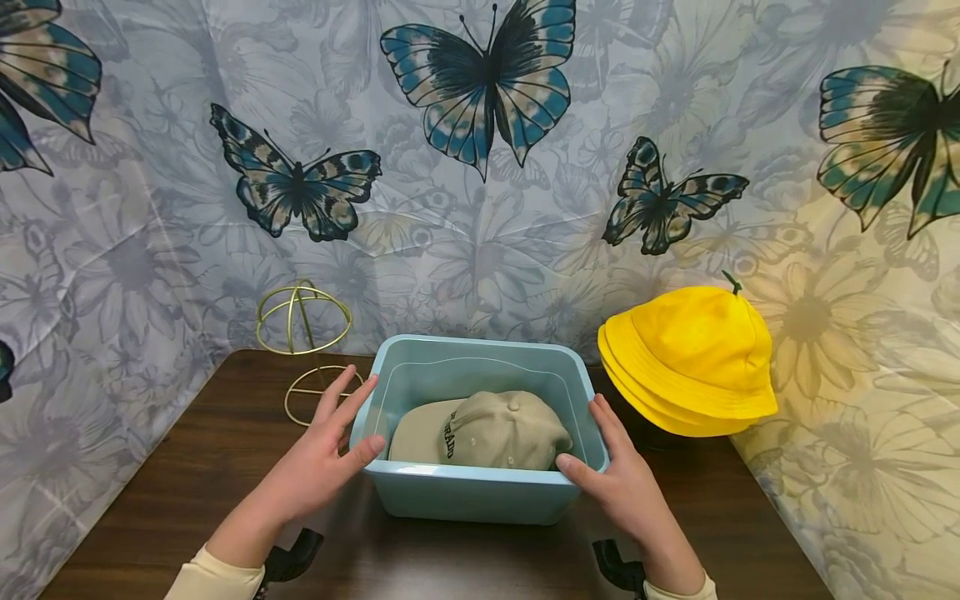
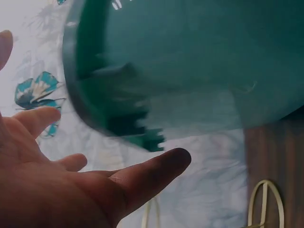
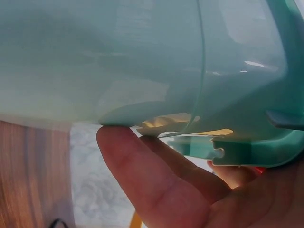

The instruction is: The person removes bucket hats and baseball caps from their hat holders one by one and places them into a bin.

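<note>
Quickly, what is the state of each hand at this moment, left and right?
Left hand: open, fingers spread beside the light-blue rectangular plastic bin.
Right hand: open, fingers extended at the bin's other side, apparently touching it.

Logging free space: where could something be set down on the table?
Bare table shows left of the left hand, in front of the blue bin, and right of the right hand. The back is crowded: wire stand, bin, yellow hat.

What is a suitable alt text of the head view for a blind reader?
A person's left hand and right hand flank a blue bin holding a beige cap, on a wooden table. A gold wire stand is at left, a layered yellow hat at right, before a butterfly-print backdrop.
</note>
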### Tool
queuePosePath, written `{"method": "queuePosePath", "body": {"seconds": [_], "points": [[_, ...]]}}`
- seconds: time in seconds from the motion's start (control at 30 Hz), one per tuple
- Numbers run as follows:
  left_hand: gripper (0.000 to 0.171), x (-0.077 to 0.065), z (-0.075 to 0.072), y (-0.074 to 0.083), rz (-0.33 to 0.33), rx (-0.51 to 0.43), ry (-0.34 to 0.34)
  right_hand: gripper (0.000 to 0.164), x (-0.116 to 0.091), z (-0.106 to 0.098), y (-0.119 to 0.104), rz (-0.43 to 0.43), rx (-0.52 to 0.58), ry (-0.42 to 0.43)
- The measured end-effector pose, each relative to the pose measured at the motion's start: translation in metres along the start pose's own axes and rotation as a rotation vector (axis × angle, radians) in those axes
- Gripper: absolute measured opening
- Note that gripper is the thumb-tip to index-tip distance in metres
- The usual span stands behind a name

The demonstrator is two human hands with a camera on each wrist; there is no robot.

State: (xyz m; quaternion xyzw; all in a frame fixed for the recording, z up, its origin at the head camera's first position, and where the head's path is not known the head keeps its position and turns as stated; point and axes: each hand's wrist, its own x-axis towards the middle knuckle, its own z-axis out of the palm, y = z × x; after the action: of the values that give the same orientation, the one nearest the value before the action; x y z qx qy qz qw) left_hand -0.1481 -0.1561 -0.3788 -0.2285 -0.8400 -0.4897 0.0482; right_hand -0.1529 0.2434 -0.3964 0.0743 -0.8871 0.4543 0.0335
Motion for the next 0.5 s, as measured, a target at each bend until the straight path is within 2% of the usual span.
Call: {"method": "queuePosePath", "body": {"seconds": [0.2, 0.5], "points": [[0.066, -0.002, 0.010, -0.010, 0.013, 0.003, 0.018, 0.090, -0.001, 0.001, 0.002, 0.000, -0.003, 0.008], [0.062, -0.001, 0.016, -0.016, -0.005, 0.027, 0.030, 0.090, -0.001, 0.001, 0.000, 0.008, 0.002, 0.011]]}}
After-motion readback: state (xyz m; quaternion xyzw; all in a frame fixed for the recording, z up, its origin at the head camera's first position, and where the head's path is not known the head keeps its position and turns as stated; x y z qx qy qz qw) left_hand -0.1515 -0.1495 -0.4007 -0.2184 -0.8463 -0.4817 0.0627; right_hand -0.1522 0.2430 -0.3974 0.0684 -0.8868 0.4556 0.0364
